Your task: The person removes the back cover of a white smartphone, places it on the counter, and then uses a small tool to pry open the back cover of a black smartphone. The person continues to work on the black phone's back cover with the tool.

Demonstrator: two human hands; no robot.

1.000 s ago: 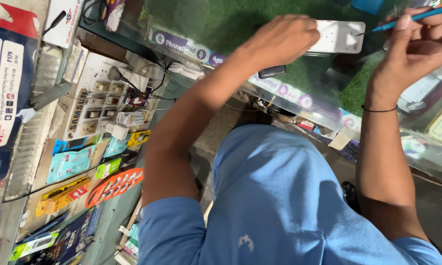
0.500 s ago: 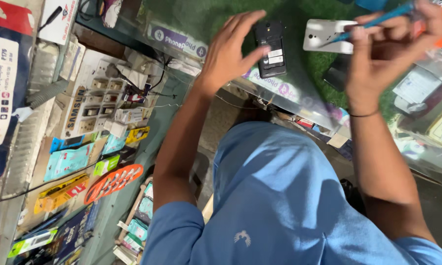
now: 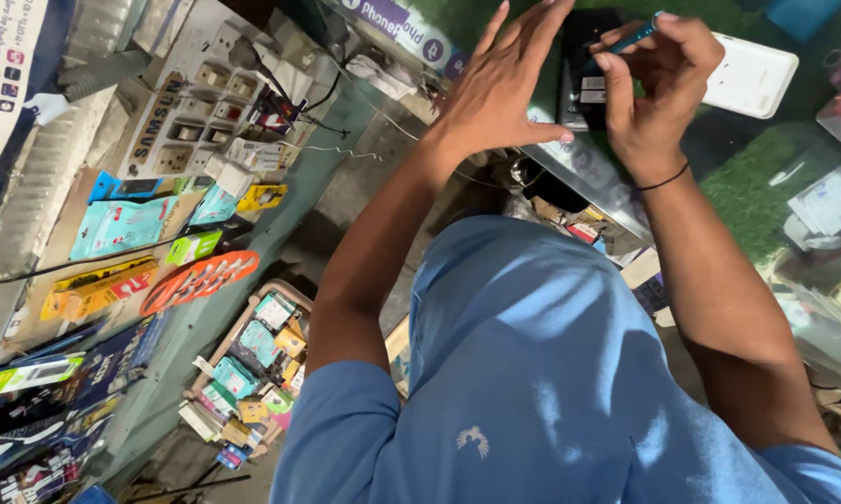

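— What's going on at the counter (image 3: 579,173) from the head view?

— Both hands are up over its glass top, near the edge closest to the person. The left hand (image 3: 504,89) is spread wide, fingers fanned, its thumb lying along the near side of a black phone (image 3: 588,79) that lies back-up on the green mat (image 3: 756,159).

— And the other one?

— The right hand (image 3: 658,93) is pinched narrow round a thin blue tool (image 3: 630,39), like a small screwdriver, its tip down at the phone's upper end. Whether the tip actually touches, I can't tell. There's a dark band on that wrist.

— Anything beside the phone?

— A white flat case or phone (image 3: 751,75) just to the right of it, towards the counter's far edge, partly behind the right hand.

— Lower down?

— The person's blue shirt (image 3: 542,373) fills the middle. To the left, a white power strip board (image 3: 210,103) with plugs and wires, hanging packets in teal and yellow, an orange oval pack (image 3: 201,280), and a tray of small boxes (image 3: 248,373) on the floor.
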